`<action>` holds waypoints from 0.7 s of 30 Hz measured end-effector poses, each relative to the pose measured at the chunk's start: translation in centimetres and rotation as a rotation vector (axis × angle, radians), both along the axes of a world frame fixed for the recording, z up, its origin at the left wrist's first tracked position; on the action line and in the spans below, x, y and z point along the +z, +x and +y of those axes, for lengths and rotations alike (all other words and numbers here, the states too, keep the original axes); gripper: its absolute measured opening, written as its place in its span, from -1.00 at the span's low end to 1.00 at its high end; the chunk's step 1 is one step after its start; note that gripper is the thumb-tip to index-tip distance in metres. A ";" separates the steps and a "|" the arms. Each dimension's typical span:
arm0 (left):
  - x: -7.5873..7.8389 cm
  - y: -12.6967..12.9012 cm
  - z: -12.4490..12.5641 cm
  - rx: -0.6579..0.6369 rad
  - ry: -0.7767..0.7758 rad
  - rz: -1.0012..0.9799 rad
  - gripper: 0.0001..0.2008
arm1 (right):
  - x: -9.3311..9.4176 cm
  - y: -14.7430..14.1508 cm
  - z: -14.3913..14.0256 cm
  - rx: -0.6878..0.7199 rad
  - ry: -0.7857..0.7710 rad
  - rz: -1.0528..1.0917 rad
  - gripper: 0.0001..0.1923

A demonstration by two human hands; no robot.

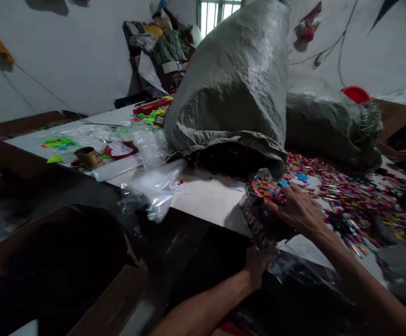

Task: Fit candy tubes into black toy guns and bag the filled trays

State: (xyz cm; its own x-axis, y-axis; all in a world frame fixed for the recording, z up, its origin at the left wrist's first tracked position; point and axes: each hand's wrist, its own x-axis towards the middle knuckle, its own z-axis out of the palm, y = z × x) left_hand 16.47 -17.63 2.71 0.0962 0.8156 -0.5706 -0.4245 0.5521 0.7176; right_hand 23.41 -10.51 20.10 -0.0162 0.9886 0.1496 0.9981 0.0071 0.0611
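Where the right hand [299,210] lies at the table's near edge, its fingers are curled over a bunch of small bright plastic pieces [266,190], orange, blue and pink, pressing them at the mouth of a clear plastic bag [259,224]. Below it, the left hand [257,266] grips the bag's lower part, fingers closed into the film, though the dark there hides just how they lie. Striped dark contents show through the bag wall; what they are is hard to tell. Right of the hands, a loose heap of coloured pieces [350,196] spreads over the white table [206,196]. A big grey woven sack [238,88] stands just behind, its open mouth spilling dark pieces. Bare tabletop lies to the left, up to crumpled clear bags [157,186]. An open cardboard box [83,270] sits below the table edge, its inside black.
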 end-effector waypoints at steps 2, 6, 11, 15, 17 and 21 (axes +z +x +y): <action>0.2 -1.0 0.4 0.077 0.036 0.003 -0.88 | 0.5 -1.4 0.0 0.062 0.027 0.038 -0.59; -0.4 -3.5 1.1 0.164 0.024 0.014 -0.75 | 1.2 -3.5 2.6 0.324 -0.092 0.388 -0.60; -0.7 -5.7 1.6 0.160 -0.023 -0.058 -0.59 | -1.9 -3.2 10.0 0.311 -0.207 0.714 -0.65; -0.1 -7.5 3.2 0.124 0.027 -0.035 -0.54 | -6.5 -4.0 12.8 0.237 -0.142 0.594 -0.78; 0.1 -8.5 4.3 0.039 0.085 0.080 -0.53 | -8.6 -4.7 12.3 0.246 -0.101 0.570 -0.75; -0.1 -9.9 5.4 -0.157 0.216 0.241 -0.54 | -11.0 -4.9 9.4 0.254 0.080 0.593 -0.85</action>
